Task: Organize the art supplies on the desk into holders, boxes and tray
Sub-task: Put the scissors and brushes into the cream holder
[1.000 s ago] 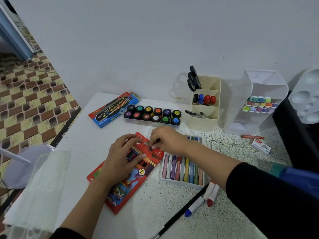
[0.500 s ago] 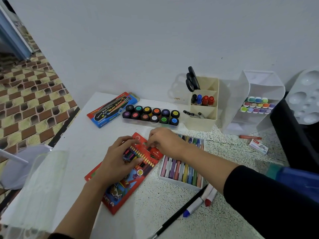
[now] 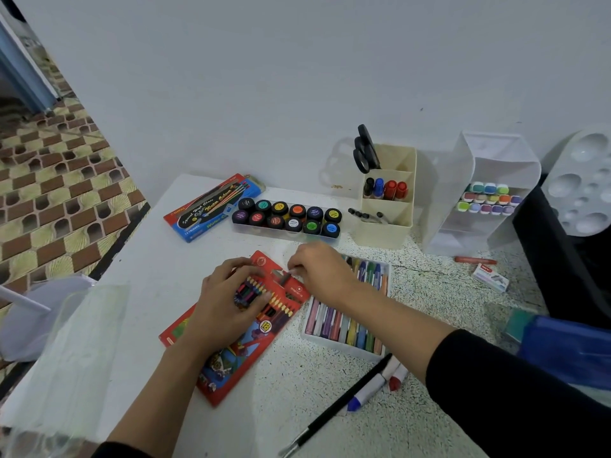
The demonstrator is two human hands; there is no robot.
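Flat red cardboard pencil box (image 3: 264, 325), speckled desk (image 3: 281, 395)

The left hand (image 3: 231, 305) presses flat on the red pencil box (image 3: 238, 361) lying on the surface (image 3: 158, 259). The right hand (image 3: 319, 271) pinches a small dark item (image 3: 287, 276) at the box's upper end, beside the pastel tray (image 3: 344, 349).

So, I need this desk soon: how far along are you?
Done: markers in the cream holder, highlighters in the white organizer, paint pots in their tray. In hand: the left hand presses the red pencil box while the right hand pinches its flap. Left: two loose markers, a brush, a red crayon, a small box.
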